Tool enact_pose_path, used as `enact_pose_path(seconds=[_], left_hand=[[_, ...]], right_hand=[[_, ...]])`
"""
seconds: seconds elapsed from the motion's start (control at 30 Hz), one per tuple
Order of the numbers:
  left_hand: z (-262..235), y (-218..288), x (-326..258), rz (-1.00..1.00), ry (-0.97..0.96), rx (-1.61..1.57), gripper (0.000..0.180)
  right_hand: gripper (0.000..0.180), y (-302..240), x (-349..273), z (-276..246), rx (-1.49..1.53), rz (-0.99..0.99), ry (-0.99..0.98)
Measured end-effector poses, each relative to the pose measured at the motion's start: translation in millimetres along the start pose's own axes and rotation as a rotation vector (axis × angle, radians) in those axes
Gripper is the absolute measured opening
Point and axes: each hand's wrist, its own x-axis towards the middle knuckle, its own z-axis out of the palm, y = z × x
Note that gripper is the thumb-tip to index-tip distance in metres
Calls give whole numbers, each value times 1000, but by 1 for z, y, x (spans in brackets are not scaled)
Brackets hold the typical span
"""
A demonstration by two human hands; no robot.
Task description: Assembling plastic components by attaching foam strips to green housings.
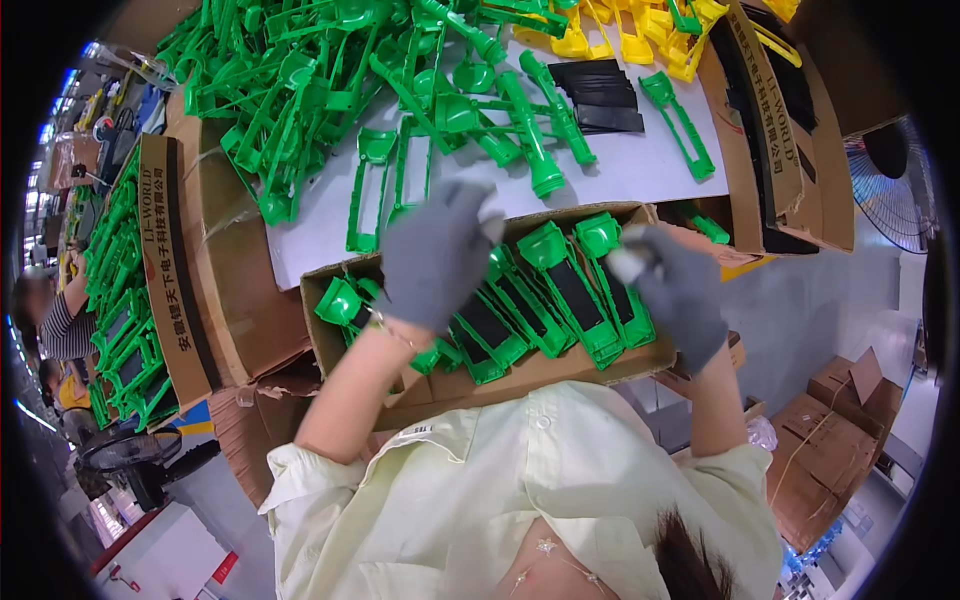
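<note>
My left hand (435, 262), in a grey glove and smeared by motion, hovers above the left half of an open cardboard box (470, 392). Its fingers are too blurred to read. Over the box's right end is my right hand (685, 295), also grey-gloved, with pale fingertips curled in beside a green plastic frame (598, 235). Whatever it may hold is hidden. Several green frames stand slanted in a row in the box, many with a black insert (575, 295) along the middle. My left hand and forearm cover part of the row.
Loose green frames (300, 90) are heaped on the white tabletop (620, 180). Yellow frames (640, 35) and black strips (603, 95) lie farther back. Boxes flank me: one filled with green frames (125, 290) at left, another (770, 130) at right. A fan (140, 460) stands lower left.
</note>
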Motion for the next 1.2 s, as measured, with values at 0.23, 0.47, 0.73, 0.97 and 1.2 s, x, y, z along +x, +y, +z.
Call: enact_pose_path(seconds=[0.23,0.47,0.73,0.97,1.2], left_hand=[[49,14,57,-11,-142,134,38],[37,-4,62,-151,-35,202,20],[-54,-60,34,-549,275,-863,19],[-96,-85,3,-230,647,-371,30],[-106,-69,4,-253,729,-403,29]], right_hand=[[26,64,112,4,-86,-47,52],[32,96,143,6,-303,-110,-43],[33,103,146,22,-260,-184,25],[36,97,148,18,-208,-79,-75],[28,95,143,18,-173,-76,-33]])
